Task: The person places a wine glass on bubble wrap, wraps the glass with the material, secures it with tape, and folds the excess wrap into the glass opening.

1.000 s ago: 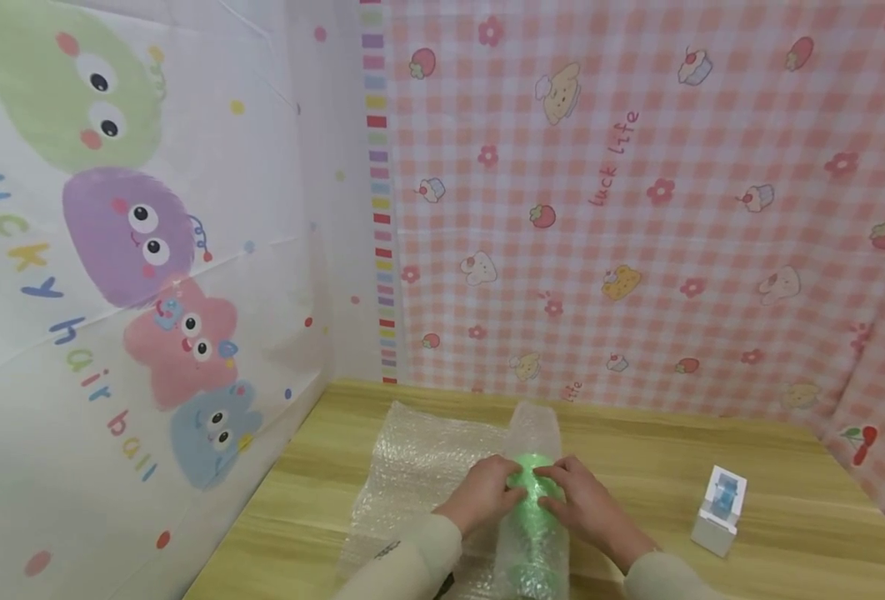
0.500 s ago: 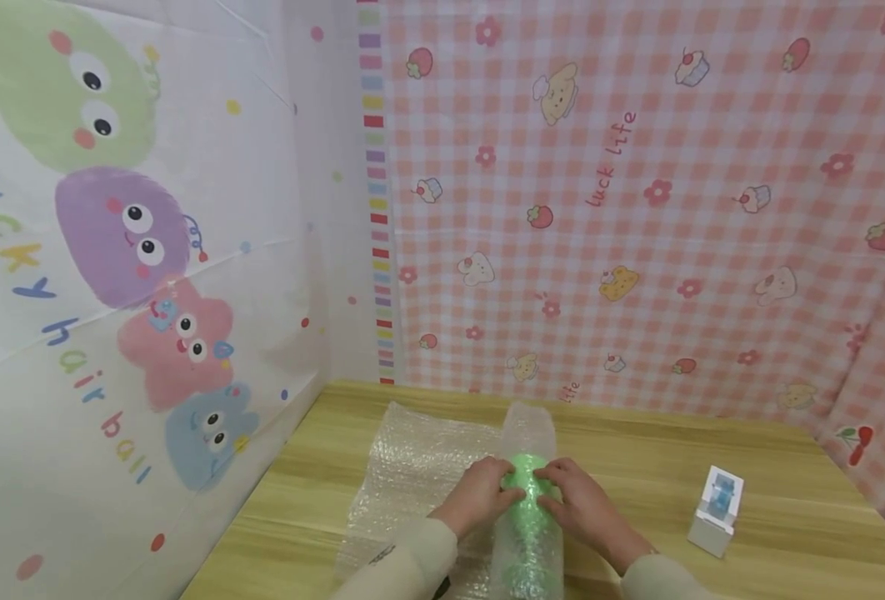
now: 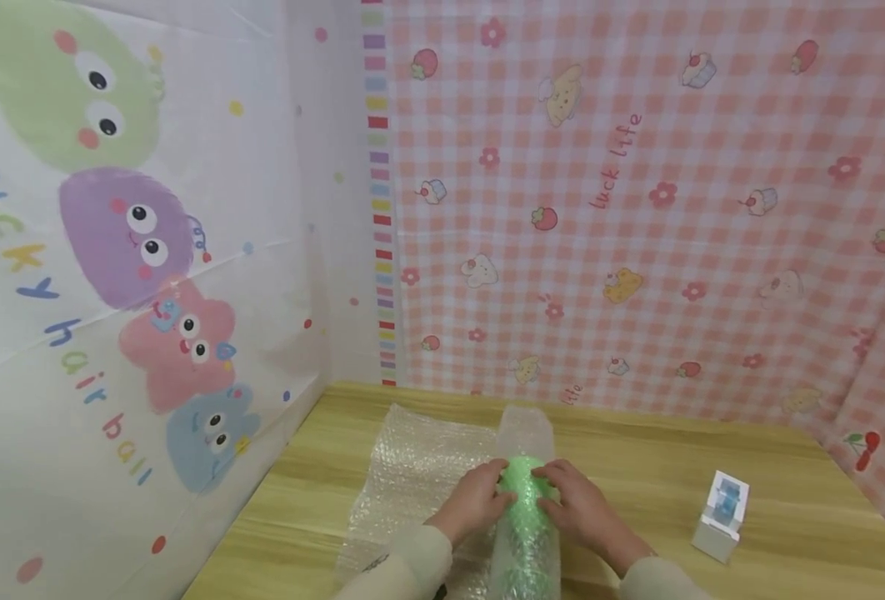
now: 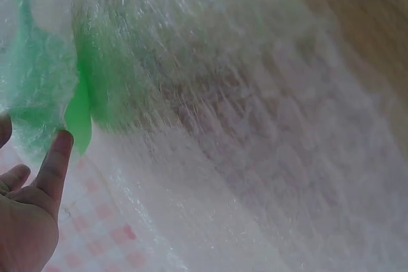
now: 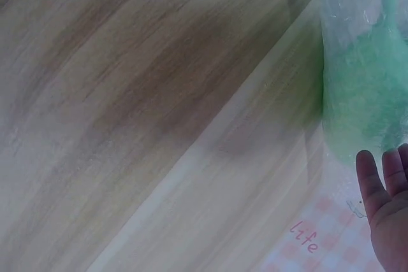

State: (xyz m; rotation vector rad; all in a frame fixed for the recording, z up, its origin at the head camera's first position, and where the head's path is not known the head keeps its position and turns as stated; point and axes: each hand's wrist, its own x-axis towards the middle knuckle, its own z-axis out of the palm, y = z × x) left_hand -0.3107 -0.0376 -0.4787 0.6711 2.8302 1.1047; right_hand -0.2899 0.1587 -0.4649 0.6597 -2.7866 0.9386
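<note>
A light-green, stemmed, goblet-shaped thing (image 3: 523, 482) lies in a roll of clear bubble wrap (image 3: 527, 429). Its stem and rounded bowl show through the film in both wrist views. My left hand (image 3: 474, 502) holds the roll from the left, with index finger and thumb spread along its upper side. From the right, my right hand (image 3: 581, 507) holds it the same way, its fingertips resting near the green end. The unrolled bubble wrap sheet (image 3: 405, 479) spreads flat to the left, partly under my left forearm. The roll's near end is cut off by the frame.
A small white box (image 3: 716, 537) with a light-blue thing (image 3: 727, 498) in its top stands on the wood-grain table (image 3: 637, 442) at the right. A pink checked cloth (image 3: 600, 250) hangs behind the table, and a white cartoon-printed cloth (image 3: 277, 275) hangs at the left.
The roll and both hands have shifted slightly to the left over the flat bubble wrap. Both hands have kept hold of the roll. The white box stays where it was.
</note>
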